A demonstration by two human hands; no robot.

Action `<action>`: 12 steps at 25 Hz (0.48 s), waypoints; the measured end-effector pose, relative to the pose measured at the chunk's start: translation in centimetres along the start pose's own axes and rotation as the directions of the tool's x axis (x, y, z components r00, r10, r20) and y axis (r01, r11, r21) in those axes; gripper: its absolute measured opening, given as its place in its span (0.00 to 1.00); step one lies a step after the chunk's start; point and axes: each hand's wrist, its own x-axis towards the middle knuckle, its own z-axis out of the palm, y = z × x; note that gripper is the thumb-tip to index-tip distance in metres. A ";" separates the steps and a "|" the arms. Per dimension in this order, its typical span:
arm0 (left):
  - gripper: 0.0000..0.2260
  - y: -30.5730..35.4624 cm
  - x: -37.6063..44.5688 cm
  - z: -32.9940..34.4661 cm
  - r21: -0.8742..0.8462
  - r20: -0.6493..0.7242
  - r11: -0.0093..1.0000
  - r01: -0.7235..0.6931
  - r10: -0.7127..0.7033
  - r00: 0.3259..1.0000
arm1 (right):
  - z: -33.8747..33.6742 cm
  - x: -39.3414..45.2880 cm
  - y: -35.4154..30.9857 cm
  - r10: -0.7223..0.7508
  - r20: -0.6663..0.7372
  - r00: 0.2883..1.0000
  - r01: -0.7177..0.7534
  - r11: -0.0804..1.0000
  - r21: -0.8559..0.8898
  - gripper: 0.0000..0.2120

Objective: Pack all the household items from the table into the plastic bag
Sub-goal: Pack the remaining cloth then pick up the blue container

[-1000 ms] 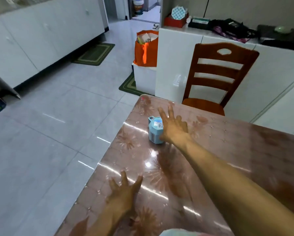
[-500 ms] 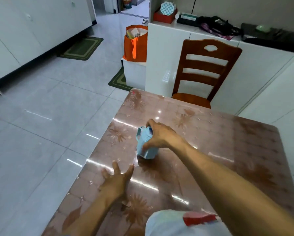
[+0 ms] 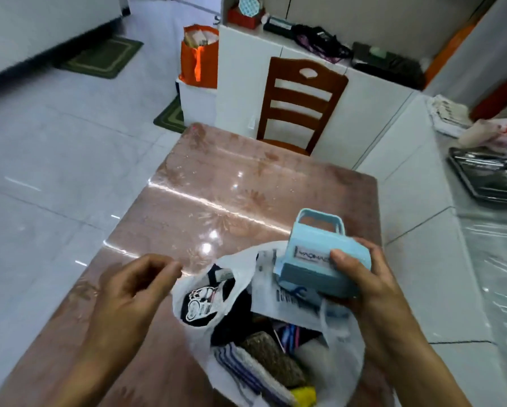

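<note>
My right hand (image 3: 364,277) grips a light blue plastic container (image 3: 317,254) with a handle, held tilted over the mouth of the white plastic bag (image 3: 199,289). The bag stands open at the near edge of the glossy brown table (image 3: 217,195). Inside it I see several items: a dark packet with a cartoon sticker, a striped cloth, a brown scrub pad, something yellow. My left hand (image 3: 132,286) hovers by the bag's left rim, fingers curled; whether it pinches the plastic I cannot tell.
A wooden chair (image 3: 302,95) stands at the table's far side against white cabinets. An orange bag (image 3: 199,57) sits on a white box on the floor. On the right counter lie a metal tray (image 3: 487,177) and a plastic bag.
My right hand lifted the blue container off the table and brought it back over the bag. My left hand left the tabletop and rose to the bag's rim. My view tilted down.
</note>
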 end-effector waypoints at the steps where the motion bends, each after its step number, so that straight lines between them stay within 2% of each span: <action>1: 0.13 1.7 -2.4 0.6 0.084 0.069 0.993 -0.086 0.080 0.994 | 0.6 -1.5 1.6 0.071 0.040 0.997 -0.074 0.994 0.076 0.30; 3: 0.17 2.8 -4.6 2.4 0.345 0.198 0.914 -0.214 0.152 0.968 | 2.4 -3.3 4.2 0.186 0.089 0.979 -0.195 0.974 0.113 0.30; 4: 0.14 2.7 -4.7 3.3 0.391 0.173 0.898 -0.203 0.145 0.974 | 2.8 -3.9 5.4 0.190 0.089 0.978 -0.196 0.979 0.063 0.29; 5: 0.10 2.9 -4.4 3.8 0.328 0.114 0.936 -0.128 0.095 0.989 | 2.7 -4.2 6.6 0.163 0.069 0.984 -0.161 0.986 -0.038 0.28; 6: 0.08 3.6 -4.1 4.1 0.165 0.071 0.986 -0.030 0.018 0.997 | 2.0 -4.3 7.7 0.120 0.020 0.993 -0.114 0.976 -0.184 0.27; 7: 0.08 4.3 -3.8 4.3 0.001 0.062 0.999 0.054 -0.054 0.997 | 1.0 -4.3 8.4 0.056 -0.033 0.998 -0.064 0.931 -0.360 0.27; 8: 0.08 5.4 -3.7 4.4 -0.141 0.083 0.983 0.120 -0.109 0.990 | -0.3 -4.2 8.7 -0.025 -0.080 0.997 -0.023 0.834 -0.551 0.26; 10: 0.08 6.8 -4.0 5.1 -0.242 0.118 0.952 0.185 -0.161 0.980 | -2.7 -4.2 8.9 -0.222 -0.109 0.969 0.049 0.605 -0.794 0.26; 11: 0.08 7.3 -4.0 5.6 -0.255 0.123 0.947 0.194 -0.167 0.978 | -3.5 -4.0 9.1 -0.277 -0.087 0.957 0.085 0.553 -0.829 0.25; 12: 0.07 7.7 -3.9 6.1 -0.257 0.128 0.947 0.194 -0.165 0.978 | -4.0 -4.0 9.0 -0.268 -0.036 0.963 0.119 0.540 -0.833 0.25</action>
